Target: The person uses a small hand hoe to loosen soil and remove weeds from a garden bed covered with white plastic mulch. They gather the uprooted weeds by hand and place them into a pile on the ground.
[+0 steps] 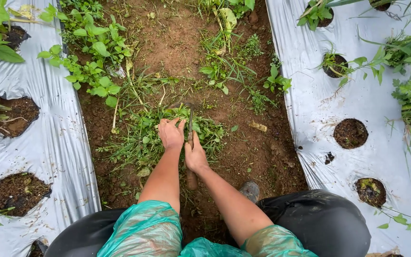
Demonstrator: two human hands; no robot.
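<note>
Gripping a weed clump (143, 138) on the soil path (177, 43), left hand (171, 134) is closing beside the sickle (190, 124) right hand (195, 157) is holding: blade risks nicking fingers.

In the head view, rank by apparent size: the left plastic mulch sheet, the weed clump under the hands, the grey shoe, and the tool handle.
1. Left plastic mulch sheet
2. Weed clump
3 and 4. Grey shoe and tool handle look alike; both partly hidden, so unranked.
</note>
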